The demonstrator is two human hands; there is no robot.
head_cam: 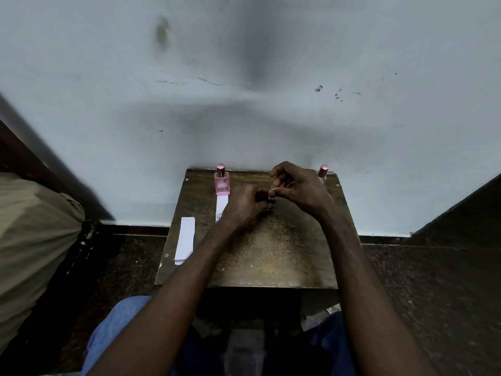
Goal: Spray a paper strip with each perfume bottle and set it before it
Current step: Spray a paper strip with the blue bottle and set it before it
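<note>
A pink perfume bottle with a rose cap stands at the back left of the small wooden table. A white paper strip lies in front of it, partly under my left hand. Both hands meet over a small dark bottle in the middle. My left hand grips the bottle's body. My right hand pinches at its top; the cap itself is hidden by fingers. Another bottle with a rose cap stands at the back right, mostly hidden behind my right hand.
A stack of spare white strips lies at the table's left edge. The table stands against a pale wall. A beige cloth bundle sits to the left. My knees in blue trousers are below the table.
</note>
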